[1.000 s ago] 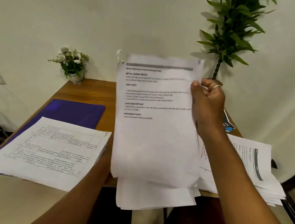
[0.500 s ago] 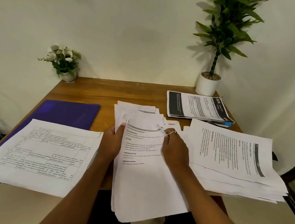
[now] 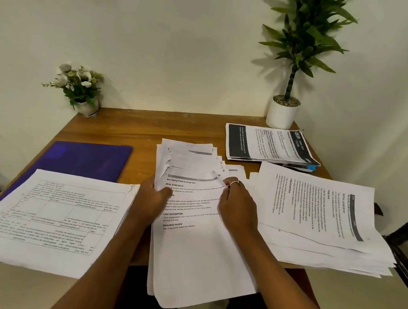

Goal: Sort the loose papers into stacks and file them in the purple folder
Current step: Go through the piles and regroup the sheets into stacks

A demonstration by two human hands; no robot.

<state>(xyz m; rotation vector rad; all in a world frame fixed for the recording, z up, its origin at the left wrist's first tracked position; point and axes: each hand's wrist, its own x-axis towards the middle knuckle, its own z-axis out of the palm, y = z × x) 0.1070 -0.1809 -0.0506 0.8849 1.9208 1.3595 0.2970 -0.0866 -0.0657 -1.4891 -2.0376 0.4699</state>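
A second before, we had the sheaf raised upright in front of the wall, pinched in the right hand alone; by this moment it lay flat on the wooden table (image 3: 129, 130) as the middle stack (image 3: 199, 250), its near end hanging over the table's edge toward us. Our left hand (image 3: 153, 199) gripped its left edge, thumb on top of the printed page and fingers tucked beneath, while our right hand (image 3: 239, 206) pressed down on the right side with the fingers curled at the fanned top corners. The sheets were still uneven there, so we judged we were squaring the pile rather than starting a fresh one. The table-printed stack (image 3: 48, 218) sat to the left, partly covering the purple folder (image 3: 90, 158), which lay closed and, as far as we could see, unfilled. A sideways stack (image 3: 322, 218) lay to the right, and a dark-banded stack (image 3: 270, 145) behind it near the potted plant (image 3: 282, 112). Sorting looked nearly finished; filing had not begun.
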